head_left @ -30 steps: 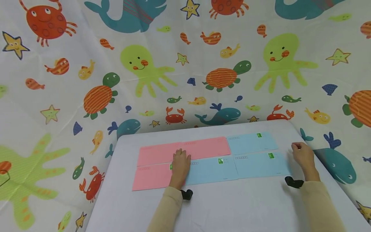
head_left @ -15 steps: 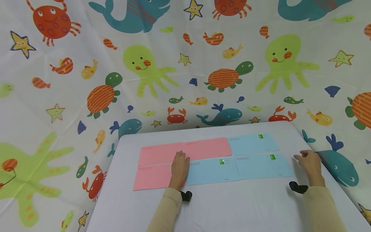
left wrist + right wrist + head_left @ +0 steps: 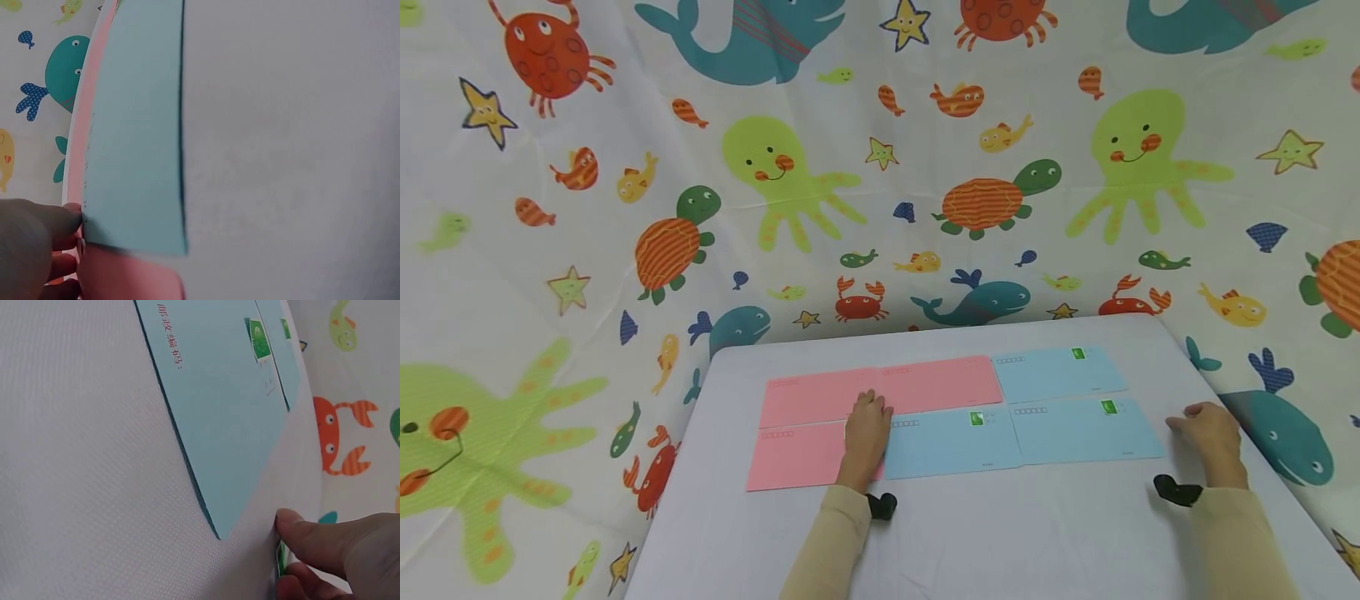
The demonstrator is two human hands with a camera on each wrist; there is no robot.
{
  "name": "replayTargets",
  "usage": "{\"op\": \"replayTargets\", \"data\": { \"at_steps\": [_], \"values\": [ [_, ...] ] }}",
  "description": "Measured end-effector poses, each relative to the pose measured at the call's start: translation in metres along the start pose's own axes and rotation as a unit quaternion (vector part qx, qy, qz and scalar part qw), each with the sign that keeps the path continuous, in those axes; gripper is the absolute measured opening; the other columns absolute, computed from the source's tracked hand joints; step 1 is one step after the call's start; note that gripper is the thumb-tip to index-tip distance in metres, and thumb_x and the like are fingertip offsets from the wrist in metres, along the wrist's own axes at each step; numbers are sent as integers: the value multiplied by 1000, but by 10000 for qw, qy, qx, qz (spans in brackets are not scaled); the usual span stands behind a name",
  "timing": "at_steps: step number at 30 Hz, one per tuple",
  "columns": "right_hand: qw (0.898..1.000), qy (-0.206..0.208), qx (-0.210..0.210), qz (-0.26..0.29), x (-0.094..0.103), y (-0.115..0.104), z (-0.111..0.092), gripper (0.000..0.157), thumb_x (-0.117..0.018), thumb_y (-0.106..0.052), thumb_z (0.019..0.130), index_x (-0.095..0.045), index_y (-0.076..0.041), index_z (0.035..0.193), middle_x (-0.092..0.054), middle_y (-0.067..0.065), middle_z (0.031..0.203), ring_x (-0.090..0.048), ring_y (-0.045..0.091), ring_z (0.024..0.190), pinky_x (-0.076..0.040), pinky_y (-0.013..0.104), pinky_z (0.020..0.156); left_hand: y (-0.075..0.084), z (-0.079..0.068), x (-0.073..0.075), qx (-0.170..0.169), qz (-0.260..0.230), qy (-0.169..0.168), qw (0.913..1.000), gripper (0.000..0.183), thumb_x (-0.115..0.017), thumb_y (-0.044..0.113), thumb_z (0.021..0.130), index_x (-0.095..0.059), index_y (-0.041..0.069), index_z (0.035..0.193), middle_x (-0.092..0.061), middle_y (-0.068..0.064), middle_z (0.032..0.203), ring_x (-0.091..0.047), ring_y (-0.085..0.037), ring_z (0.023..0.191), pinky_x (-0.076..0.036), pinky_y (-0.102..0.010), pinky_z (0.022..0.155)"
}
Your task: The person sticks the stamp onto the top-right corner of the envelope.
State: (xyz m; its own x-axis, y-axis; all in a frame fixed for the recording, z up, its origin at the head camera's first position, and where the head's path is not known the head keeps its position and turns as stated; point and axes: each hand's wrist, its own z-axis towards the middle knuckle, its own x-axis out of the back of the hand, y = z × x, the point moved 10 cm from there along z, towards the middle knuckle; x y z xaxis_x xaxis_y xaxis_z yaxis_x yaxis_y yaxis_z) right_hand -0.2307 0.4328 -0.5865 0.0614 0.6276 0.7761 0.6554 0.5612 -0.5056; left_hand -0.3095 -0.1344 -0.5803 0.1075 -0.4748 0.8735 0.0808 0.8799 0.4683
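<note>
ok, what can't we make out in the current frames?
- Right end of the front pink envelope: head view, covered by the left hand.
- Most of the small green piece: right wrist view, behind the right hand.
- Lower-corner print on the front right blue envelope: head view, too small.
- Rest of the left hand: left wrist view, cut by the left edge.

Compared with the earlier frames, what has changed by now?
The right hand has moved toward the person and slightly right, beside the lower right blue envelope. A small green piece shows between its thumb and fingers; whether it was just picked up is unclear. The left hand stays resting on the pink envelopes, and no envelope visibly changed place.
</note>
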Motion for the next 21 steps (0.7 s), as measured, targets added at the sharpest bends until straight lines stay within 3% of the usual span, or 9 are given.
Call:
{"op": "replayTargets", "data": {
  "at_steps": [3,10,16,21],
  "values": [
    [10000,-14,14,-36,-1,2,0,52,-60,-14,98,-40,17,134,-44,40,127,-42,52,113,-43,64,97,0,1,-2,37,-76,-70,9999,35,-65,22,97,-69,1,124,-58,-20,143,-51,-38,138,-48,-60,105],
    [9997,77,-251,9,0,12,-5,61,-61,-19,97,-35,20,136,-27,44,131,-36,54,114,-41,67,99,2,1,-5,104,-87,-414,9991,39,-64,25,97,-67,2,128,-55,-18,147,-47,-37,142,-44,-60,109],
    [9994,19,-287,-171,1,17,-9,57,-62,-20,97,-41,21,130,-45,42,125,-45,53,111,-44,66,98,9,2,-6,-153,319,-463,9983,36,-67,26,95,-70,4,123,-62,-17,138,-57,-36,131,-53,-53,101],
    [9995,-41,-322,-40,1,18,-10,50,-60,-17,98,-43,19,129,-48,39,120,-45,51,109,-45,63,95,9,2,-10,-184,418,-497,9977,37,-67,27,95,-70,5,125,-59,-19,142,-57,-38,131,-54,-51,100]
  ]
}}
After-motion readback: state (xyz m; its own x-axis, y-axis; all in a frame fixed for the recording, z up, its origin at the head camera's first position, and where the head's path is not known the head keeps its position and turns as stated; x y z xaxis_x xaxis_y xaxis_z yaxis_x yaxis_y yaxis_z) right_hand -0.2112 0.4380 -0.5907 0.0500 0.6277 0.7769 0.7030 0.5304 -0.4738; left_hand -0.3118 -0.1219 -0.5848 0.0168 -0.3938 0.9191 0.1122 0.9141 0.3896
